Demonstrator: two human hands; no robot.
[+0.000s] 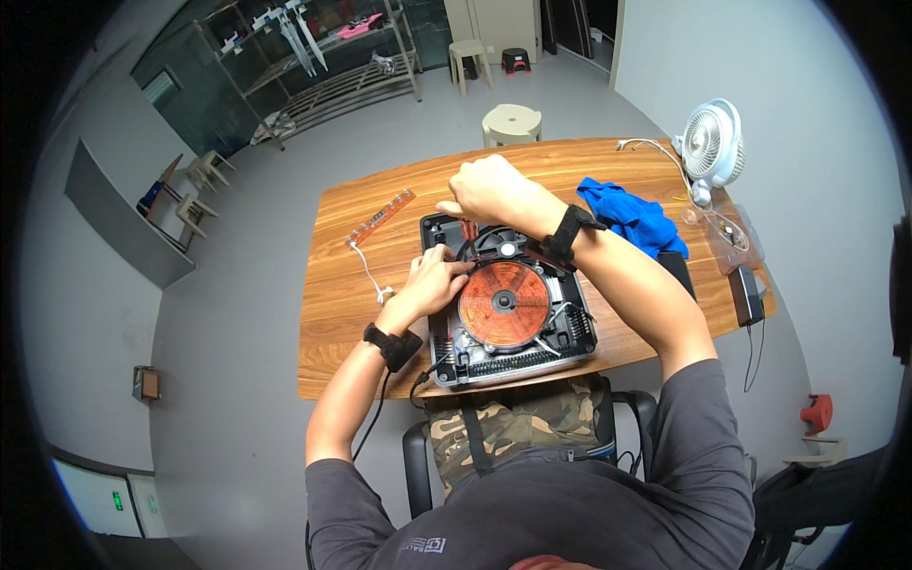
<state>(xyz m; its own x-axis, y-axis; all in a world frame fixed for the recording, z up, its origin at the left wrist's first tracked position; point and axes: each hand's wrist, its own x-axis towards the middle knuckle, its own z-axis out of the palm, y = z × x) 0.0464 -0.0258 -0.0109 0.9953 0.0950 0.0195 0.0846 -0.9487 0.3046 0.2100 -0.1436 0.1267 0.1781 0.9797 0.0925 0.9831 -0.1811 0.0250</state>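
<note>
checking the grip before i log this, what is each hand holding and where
The right hand is closed as a fist over a red-handled tool; the left hand rests on the opened cooker, holding nothing visible.

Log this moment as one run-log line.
left hand: on opened induction cooker, beside copper coil | right hand: fisted on screwdriver at cooker's far edge | nearby: blue cloth, circuit strip
</note>
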